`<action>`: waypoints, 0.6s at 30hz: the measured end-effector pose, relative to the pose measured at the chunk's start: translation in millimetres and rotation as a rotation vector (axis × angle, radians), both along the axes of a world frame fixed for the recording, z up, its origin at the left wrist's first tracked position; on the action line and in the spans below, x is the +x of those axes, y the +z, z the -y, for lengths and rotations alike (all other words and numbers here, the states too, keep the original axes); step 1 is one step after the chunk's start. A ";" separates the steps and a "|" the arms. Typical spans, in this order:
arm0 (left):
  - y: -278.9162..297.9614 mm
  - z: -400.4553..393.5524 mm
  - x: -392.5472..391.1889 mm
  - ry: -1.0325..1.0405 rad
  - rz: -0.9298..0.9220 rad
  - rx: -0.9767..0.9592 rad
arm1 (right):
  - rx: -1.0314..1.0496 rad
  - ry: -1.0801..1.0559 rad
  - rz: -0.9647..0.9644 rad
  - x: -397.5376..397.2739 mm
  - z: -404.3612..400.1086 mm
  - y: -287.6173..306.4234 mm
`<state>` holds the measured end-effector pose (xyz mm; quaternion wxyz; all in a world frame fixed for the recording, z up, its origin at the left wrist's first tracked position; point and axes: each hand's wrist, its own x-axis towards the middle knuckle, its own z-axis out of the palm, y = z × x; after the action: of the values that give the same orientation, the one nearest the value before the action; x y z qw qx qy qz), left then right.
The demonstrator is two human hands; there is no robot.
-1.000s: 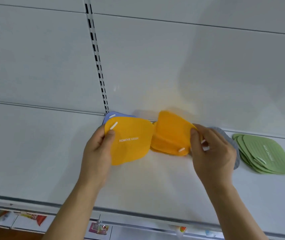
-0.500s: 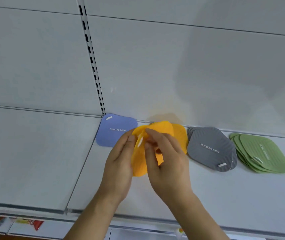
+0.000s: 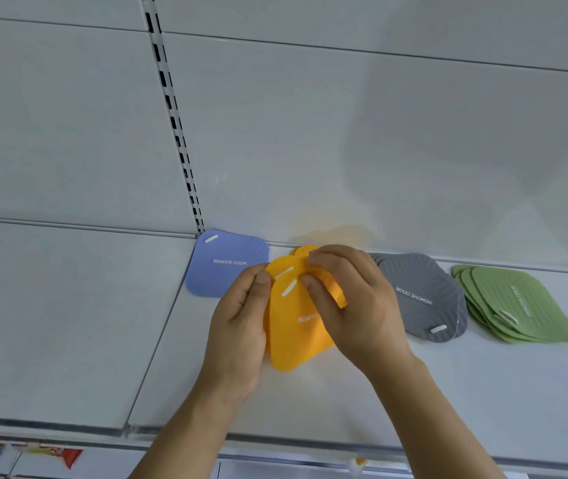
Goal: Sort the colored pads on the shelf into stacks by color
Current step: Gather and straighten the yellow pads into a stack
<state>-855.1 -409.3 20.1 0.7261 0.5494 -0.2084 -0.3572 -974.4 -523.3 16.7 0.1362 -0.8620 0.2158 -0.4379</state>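
Orange pads (image 3: 292, 337) gripped between left hand (image 3: 237, 337) and right hand (image 3: 355, 305).

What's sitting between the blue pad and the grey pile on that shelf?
In the head view, the orange pads, held by the left hand and right hand, sit between the blue pad and grey stack.

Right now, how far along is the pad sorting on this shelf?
Mostly done. The green pads and gray pads lie in stacks on the right, and a blue pad lies at the left. In hand: the left hand and right hand grip the orange pads together. Left: setting that orange stack down on the shelf.
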 end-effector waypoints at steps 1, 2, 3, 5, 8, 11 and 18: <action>-1.7 -0.3 -0.2 0.008 -0.022 0.007 | 0.037 -0.022 -0.034 0.6 1.2 -3.9; -3.1 -1.0 0.1 0.019 -0.038 0.013 | 0.063 -0.049 -0.061 0.7 2.7 -7.3; -4.3 -2.1 0.9 0.029 -0.047 0.014 | 0.075 -0.070 -0.078 0.0 4.5 -9.8; -4.5 -3.8 2.1 0.050 -0.037 0.011 | 0.074 -0.074 -0.078 -2.6 7.2 -11.2; -5.6 -2.6 4.0 0.108 -0.035 -0.004 | 0.071 -0.006 -0.063 -4.8 5.6 -9.4; -6.1 -0.7 5.7 0.115 -0.079 0.003 | 0.019 0.050 -0.093 -4.5 5.4 -11.0; -10.1 -1.4 9.6 0.081 -0.057 0.018 | 0.127 0.064 -0.061 -3.1 9.1 -10.9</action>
<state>-845.5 -407.9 10.0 0.7406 0.5536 -0.1617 -0.3449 -977.5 -532.4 5.7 0.1979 -0.8709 0.2197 -0.3925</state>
